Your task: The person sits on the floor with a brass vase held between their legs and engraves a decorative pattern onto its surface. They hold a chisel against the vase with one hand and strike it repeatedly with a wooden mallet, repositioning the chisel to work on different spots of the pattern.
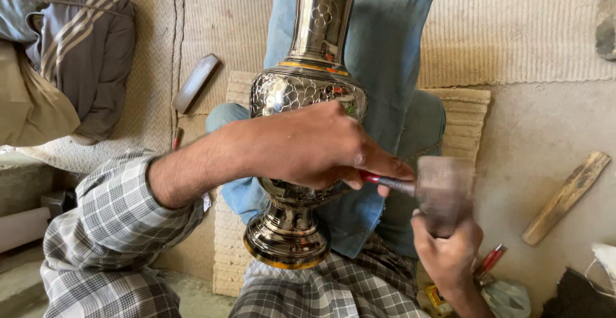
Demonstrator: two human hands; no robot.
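Engraving in progress, mid-frame. Metal vase (301,138) lies tilted across the person's lap on a blue cloth (391,55), neck toward the top of the frame, foot toward the bottom centre. Left hand (308,145) rests over the belly and pinches a thin red-handled chisel (385,182) between fingertips, tip hidden against the metal. Right hand (449,254), lower right, is closed around a hammer (443,189) handle; the head is motion-blurred just beside the chisel end, so I judge a strike is underway. Done so far: scale-like pattern covers the upper belly, floral motifs with colour spots on the neck. The foot and lower stem look plain and polished; cannot tell about the far side. Wooden stick (564,197) lies right of frame on the floor, flat bar (196,82) upper left on the mat.
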